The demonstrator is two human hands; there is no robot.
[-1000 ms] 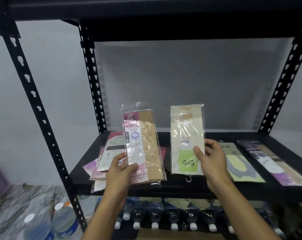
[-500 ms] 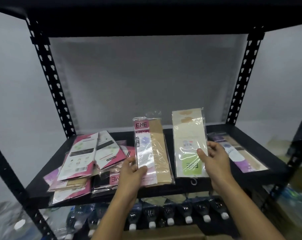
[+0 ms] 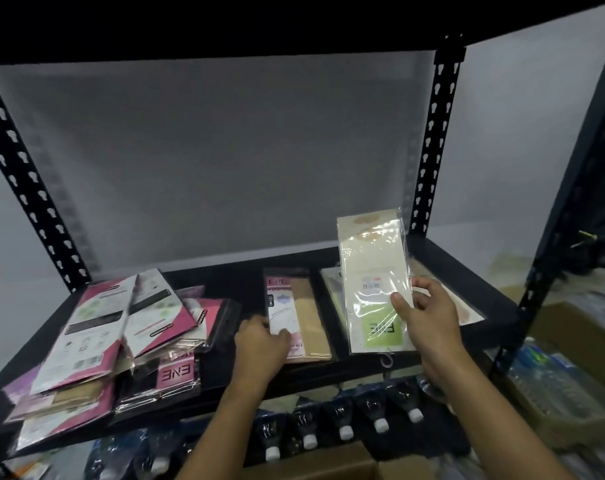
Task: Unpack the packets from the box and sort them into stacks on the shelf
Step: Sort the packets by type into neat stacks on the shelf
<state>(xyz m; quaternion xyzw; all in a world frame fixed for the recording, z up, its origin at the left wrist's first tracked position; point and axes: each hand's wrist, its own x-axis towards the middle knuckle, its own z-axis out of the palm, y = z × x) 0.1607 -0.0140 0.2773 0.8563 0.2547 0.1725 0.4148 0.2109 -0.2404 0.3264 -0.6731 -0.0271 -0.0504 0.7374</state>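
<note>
A black metal shelf point(image 3: 231, 282) carries the packets. My left hand point(image 3: 259, 344) grips the near left edge of a pink and tan packet point(image 3: 308, 320) that lies flat on the middle of the shelf, thumb on top. My right hand point(image 3: 429, 320) pinches a cream packet with a green label point(image 3: 370, 271) and holds it upright, label end down, over the shelf's right part. Beneath and behind it lie flat packets point(image 3: 467, 310), mostly hidden. A loose heap of pink, white and tan packets point(image 3: 121, 334) covers the shelf's left part.
Rows of capped bottles point(image 3: 346, 427) stand on the level below the shelf. A cardboard box edge point(image 3: 328, 465) shows at the bottom. At the right sit another cardboard box point(image 3: 571, 327) and wrapped water bottles point(image 3: 553, 386). Perforated black uprights point(image 3: 432, 150) frame the shelf.
My left hand has lowered the pink and tan packet from upright to flat on the shelf. My right hand still holds the cream packet upright. The view has swung so the shelf sits further left.
</note>
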